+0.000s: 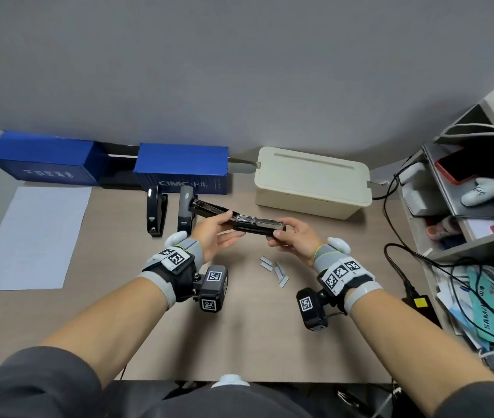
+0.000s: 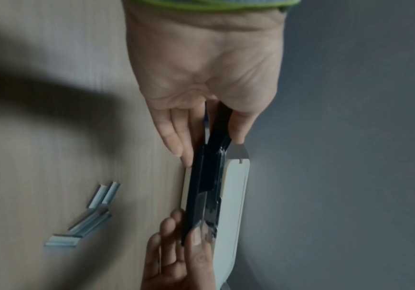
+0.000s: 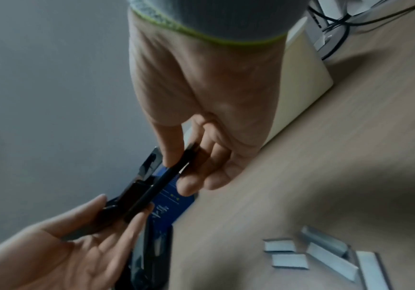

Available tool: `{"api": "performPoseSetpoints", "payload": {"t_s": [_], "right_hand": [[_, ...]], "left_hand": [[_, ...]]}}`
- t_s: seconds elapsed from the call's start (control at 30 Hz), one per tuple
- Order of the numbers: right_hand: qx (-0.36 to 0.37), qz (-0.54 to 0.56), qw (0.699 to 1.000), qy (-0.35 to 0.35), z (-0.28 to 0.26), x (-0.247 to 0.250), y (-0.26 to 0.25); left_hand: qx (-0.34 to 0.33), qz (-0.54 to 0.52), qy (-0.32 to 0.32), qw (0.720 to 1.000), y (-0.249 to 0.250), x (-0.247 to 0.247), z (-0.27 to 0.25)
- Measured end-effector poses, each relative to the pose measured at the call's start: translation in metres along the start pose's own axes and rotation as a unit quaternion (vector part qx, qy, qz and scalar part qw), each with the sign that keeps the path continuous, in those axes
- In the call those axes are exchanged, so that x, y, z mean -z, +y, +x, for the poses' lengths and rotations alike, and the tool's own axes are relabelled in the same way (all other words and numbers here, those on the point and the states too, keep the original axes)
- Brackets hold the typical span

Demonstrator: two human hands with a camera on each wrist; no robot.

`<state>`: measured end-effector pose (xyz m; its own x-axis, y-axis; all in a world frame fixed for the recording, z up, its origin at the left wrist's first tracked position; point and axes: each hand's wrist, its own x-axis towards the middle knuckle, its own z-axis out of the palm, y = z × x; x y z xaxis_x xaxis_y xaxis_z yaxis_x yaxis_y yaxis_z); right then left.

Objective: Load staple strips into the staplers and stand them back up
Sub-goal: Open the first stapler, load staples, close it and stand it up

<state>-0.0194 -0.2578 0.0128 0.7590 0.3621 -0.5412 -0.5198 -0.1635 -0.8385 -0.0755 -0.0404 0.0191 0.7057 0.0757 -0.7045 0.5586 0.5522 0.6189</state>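
Both hands clamp a black stapler (image 1: pixel 239 220) swung open above the desk: left hand (image 1: pixel 214 236) on its lid, right hand (image 1: pixel 294 236) gripping its base; motion blur hides the magazine's contents, loose staple strips (image 1: pixel 274 270) lying near

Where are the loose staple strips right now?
In the head view, the staple strips lie on the desk right of centre, just below the right hand.
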Motion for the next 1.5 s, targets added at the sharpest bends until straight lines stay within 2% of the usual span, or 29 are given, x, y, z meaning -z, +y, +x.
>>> {"api": "performPoseSetpoints", "payload": {"t_s": [0.07, 0.13, 0.23, 0.33, 0.53, 0.67, 0.73, 0.87, 0.9, 0.97, 1.03, 1.13, 1.33, 1.5], "right_hand": [[-0.027, -0.073, 0.996, 0.043, 0.01, 0.003, 0.014], [-0.059, -0.199, 0.975, 0.083, 0.023, 0.008, 0.032], [-0.094, -0.342, 0.932, 0.074, 0.039, 0.007, 0.051], [-0.116, -0.453, 0.882, 0.066, 0.041, -0.005, 0.05], [-0.139, -0.595, 0.789, 0.068, 0.056, -0.035, 0.054], [-0.145, -0.619, 0.768, 0.076, 0.06, -0.047, 0.056], [-0.157, -0.609, 0.774, 0.075, 0.06, -0.048, 0.056], [-0.147, -0.565, 0.807, 0.094, 0.059, -0.043, 0.047], [-0.133, -0.545, 0.822, 0.098, 0.057, -0.04, 0.046], [-0.095, -0.449, 0.881, 0.117, 0.052, -0.031, 0.044], [-0.048, -0.347, 0.927, 0.137, 0.05, -0.023, 0.043], [-0.001, -0.231, 0.965, 0.124, 0.044, -0.015, 0.037], [0.033, -0.113, 0.99, 0.079, 0.022, -0.018, 0.007], [0.095, -0.119, 0.987, 0.059, 0.012, -0.031, -0.008]], "left_hand": [[-0.012, -0.001, 0.046, 0.999, -0.003, 0.011, 0.003], [-0.011, 0.01, 0.08, 0.997, -0.006, 0.024, 0.003], [-0.007, 0.014, 0.114, 0.993, -0.012, 0.041, 0.004], [-0.007, 0.001, 0.133, 0.991, -0.016, 0.05, 0.004], [0.0, -0.018, 0.154, 0.988, -0.022, 0.066, 0.002], [0.002, -0.02, 0.162, 0.987, -0.025, 0.071, -0.001], [0.004, -0.018, 0.164, 0.986, -0.026, 0.073, -0.003], [0.01, -0.012, 0.162, 0.987, -0.026, 0.076, -0.003], [0.011, -0.011, 0.16, 0.987, -0.026, 0.077, -0.003], [0.013, -0.004, 0.158, 0.987, -0.025, 0.076, -0.003], [0.014, -0.003, 0.155, 0.988, -0.023, 0.074, -0.003], [0.014, 0.007, 0.14, 0.99, -0.021, 0.066, -0.003], [0.011, 0.02, 0.117, 0.993, -0.02, 0.046, -0.004], [0.009, 0.018, 0.1, 0.995, -0.018, 0.03, -0.006]]}}
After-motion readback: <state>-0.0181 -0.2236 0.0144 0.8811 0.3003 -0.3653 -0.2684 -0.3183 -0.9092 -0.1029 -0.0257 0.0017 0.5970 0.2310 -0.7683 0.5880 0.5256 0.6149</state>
